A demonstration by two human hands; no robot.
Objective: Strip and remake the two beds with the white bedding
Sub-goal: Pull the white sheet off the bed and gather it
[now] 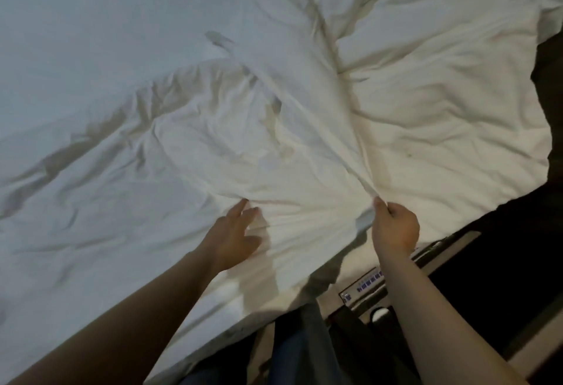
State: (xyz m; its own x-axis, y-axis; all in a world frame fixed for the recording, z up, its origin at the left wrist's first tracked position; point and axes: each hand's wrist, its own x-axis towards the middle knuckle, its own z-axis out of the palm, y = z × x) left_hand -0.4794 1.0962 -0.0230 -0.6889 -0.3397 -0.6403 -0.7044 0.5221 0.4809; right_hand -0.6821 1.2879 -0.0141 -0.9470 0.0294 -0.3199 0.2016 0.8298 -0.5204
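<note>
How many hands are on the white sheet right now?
2. The left hand rests with straight fingers on the white sheet near its edge; the right hand, beside it, pinches a raised fold.

Head view, sole camera: worn on the person's head, wide-angle, facing forward and down across the white bedding from the bed's near side. Close range, with the left hand and right hand low in frame. Frame tilted; mattress edge runs diagonally, lower left to right.
</note>
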